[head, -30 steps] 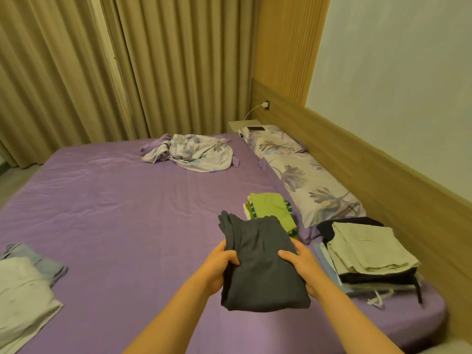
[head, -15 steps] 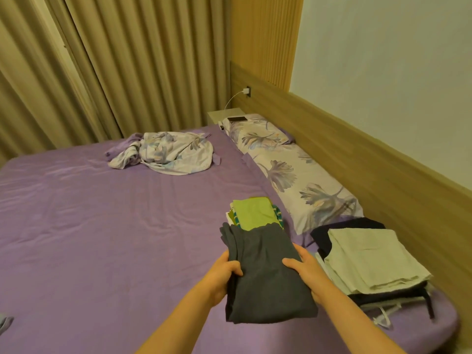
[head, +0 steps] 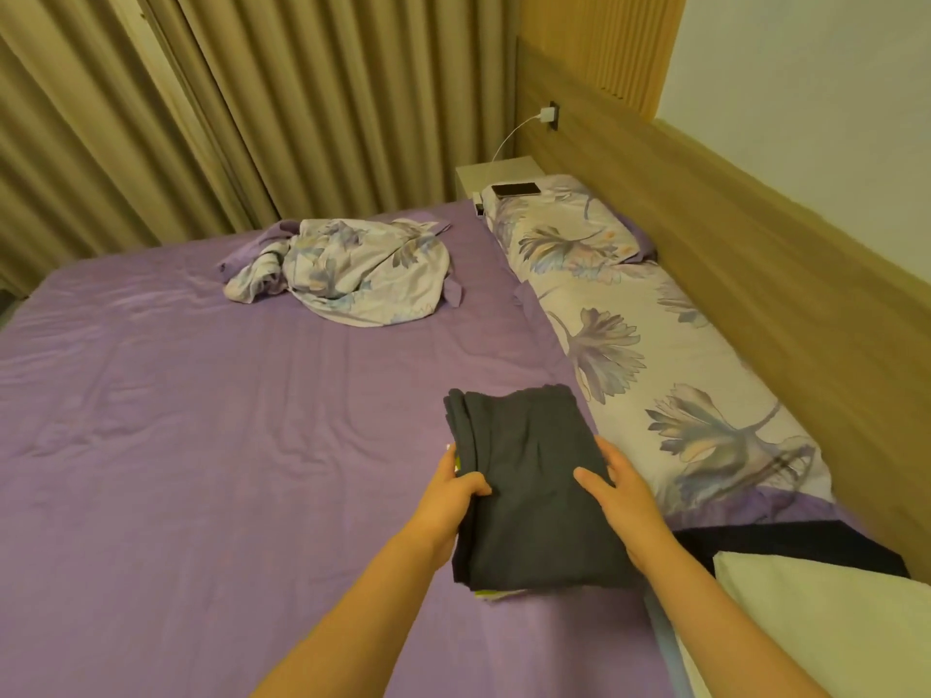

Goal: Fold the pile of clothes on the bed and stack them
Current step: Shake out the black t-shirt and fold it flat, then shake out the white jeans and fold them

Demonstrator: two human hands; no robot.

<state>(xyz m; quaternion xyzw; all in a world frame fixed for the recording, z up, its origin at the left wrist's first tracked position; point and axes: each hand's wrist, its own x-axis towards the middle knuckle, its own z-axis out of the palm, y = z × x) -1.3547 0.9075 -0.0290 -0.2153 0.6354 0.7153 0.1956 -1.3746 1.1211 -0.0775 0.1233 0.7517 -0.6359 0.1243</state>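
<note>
A folded dark grey garment (head: 529,486) lies over the green-topped stack, of which only slivers (head: 486,593) peek out at its near and left edges. My left hand (head: 453,488) grips the garment's left side, thumb on top. My right hand (head: 622,496) holds its right side, with the thumb on top. A second stack at the lower right has a pale folded piece (head: 826,622) over a black one (head: 786,546). A crumpled floral cloth (head: 347,267) lies unfolded at the far side of the purple bed (head: 201,420).
Floral pillows (head: 655,355) run along the wooden headboard (head: 755,254) on the right. A small bedside table (head: 496,173) holds a phone (head: 515,189) with a charger cable to the wall socket. Beige curtains (head: 252,108) hang behind the bed.
Both hands carried the dark grey garment forward and lowered it over the green-topped stack, which is now almost covered. The view shifted right and closer.
</note>
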